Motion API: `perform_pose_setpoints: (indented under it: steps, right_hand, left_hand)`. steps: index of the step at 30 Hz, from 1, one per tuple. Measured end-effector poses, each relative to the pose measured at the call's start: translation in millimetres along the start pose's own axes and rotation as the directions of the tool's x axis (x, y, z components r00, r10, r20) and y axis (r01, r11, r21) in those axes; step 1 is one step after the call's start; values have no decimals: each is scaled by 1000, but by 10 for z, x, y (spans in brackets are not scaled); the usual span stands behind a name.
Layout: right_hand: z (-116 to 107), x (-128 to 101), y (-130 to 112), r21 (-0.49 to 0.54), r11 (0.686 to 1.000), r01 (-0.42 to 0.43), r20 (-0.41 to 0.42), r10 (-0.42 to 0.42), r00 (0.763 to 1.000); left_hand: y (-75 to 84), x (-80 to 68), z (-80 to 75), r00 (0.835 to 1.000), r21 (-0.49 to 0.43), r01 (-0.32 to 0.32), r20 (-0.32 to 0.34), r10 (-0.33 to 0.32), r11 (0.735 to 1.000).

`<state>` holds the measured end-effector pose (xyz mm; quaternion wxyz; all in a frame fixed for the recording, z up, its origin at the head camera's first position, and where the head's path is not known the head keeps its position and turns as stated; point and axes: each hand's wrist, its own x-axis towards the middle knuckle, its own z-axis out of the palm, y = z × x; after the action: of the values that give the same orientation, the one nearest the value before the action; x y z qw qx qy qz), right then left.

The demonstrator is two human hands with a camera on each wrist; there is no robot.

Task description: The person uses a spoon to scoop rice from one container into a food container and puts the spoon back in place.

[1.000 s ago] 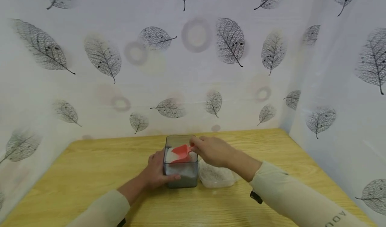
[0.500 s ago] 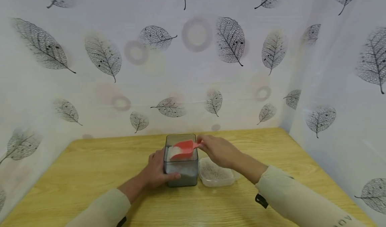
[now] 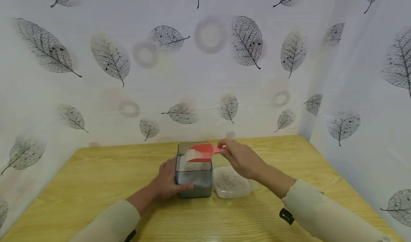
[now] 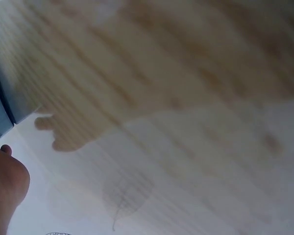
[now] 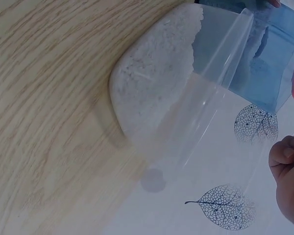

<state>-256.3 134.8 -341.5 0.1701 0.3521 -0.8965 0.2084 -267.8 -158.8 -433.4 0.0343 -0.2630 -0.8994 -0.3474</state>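
A tall clear square container (image 3: 194,179) holding white grains stands mid-table. My left hand (image 3: 168,183) grips its left side, thumb across the front wall. My right hand (image 3: 241,157) pinches the handle of a red scoop (image 3: 202,151) heaped with white grains, held over the container's rim. To its right sits a low clear tub (image 3: 230,182) of white grains, also seen in the right wrist view as the tub (image 5: 154,93) beside the tall container (image 5: 264,63). In the left wrist view only the heel of my left hand (image 4: 5,186) and a container edge (image 4: 0,105) show.
The wooden table (image 3: 96,185) is boxed in by leaf-patterned white screens behind (image 3: 179,63) and on the right (image 3: 363,110). Bare wood lies to the left and front of the containers.
My right hand has lifted the red scoop, loaded with grains, up out of the tall container and slightly to the right. The left hand has kept its grip on the container.
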Motion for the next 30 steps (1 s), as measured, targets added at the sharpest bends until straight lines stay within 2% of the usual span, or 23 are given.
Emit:
perform_pose_setpoints:
  steps: [16, 30]
  right_hand:
    - [-242, -425, 392, -31, 998, -52, -87, 50, 995]
    - [-258, -835, 653, -81, 992, -93, -65, 88, 994]
  left_hand:
    - [-3, -5, 15, 1000, 4, -11, -19, 11, 1000]
    - [-10, -8, 14, 1000, -6, -6, -11, 6, 1000]
